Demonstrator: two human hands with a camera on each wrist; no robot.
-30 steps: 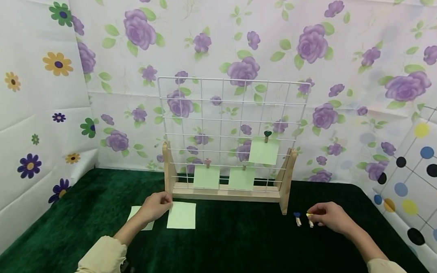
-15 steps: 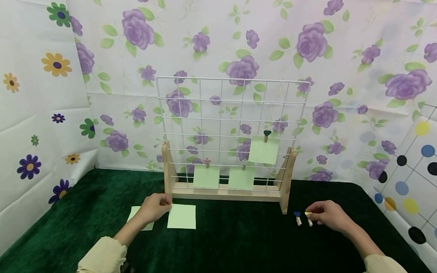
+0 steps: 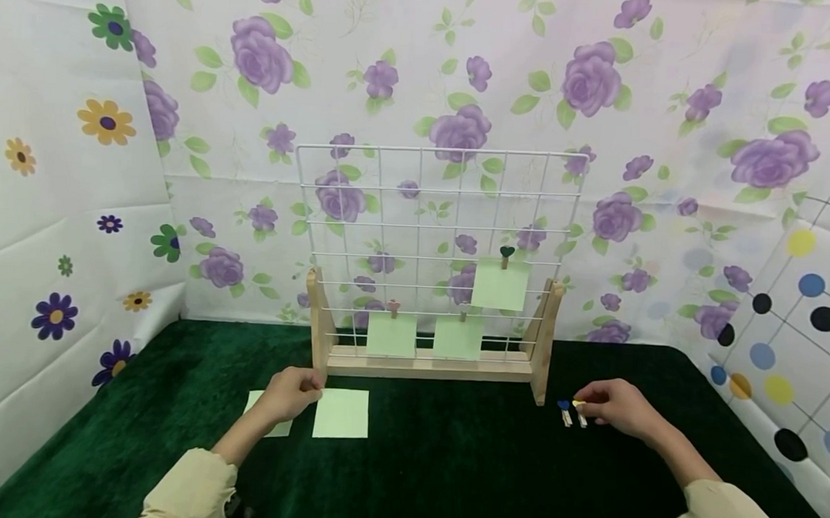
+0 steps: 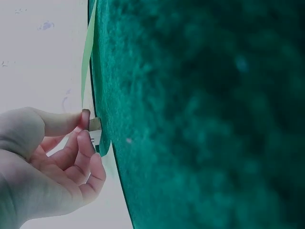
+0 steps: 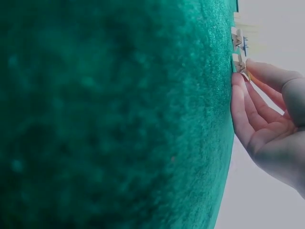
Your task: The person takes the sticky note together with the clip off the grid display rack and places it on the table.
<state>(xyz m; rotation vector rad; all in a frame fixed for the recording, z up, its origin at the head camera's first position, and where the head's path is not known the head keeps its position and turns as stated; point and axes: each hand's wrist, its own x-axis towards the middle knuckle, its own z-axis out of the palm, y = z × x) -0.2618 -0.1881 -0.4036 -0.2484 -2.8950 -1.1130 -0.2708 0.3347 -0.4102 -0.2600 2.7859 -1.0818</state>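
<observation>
My left hand (image 3: 289, 393) pinches the upper left corner of a pale green paper square (image 3: 342, 414), whose edge stands off the cloth in the left wrist view. Partly behind that wrist lies another green paper (image 3: 281, 429). Over on the right, my right hand (image 3: 620, 407) holds a small wooden clothespin (image 3: 582, 418) with a yellow top between thumb and fingers. Just left of it lies a clothespin with a blue heart (image 3: 564, 408). In the right wrist view the thumb and fingers close on the held clothespin (image 5: 240, 64).
A white wire grid (image 3: 419, 226) stands in a wooden base (image 3: 424, 369) behind the hands. Three green papers hang on it by clips, one of them the higher paper (image 3: 500, 287) under a dark green heart clip (image 3: 506, 252). Dark green cloth (image 3: 434, 461) covers the table.
My right hand has drawn the yellow clothespin left, nearer the blue one. My left hand has shifted the pinched paper slightly left and toward me.
</observation>
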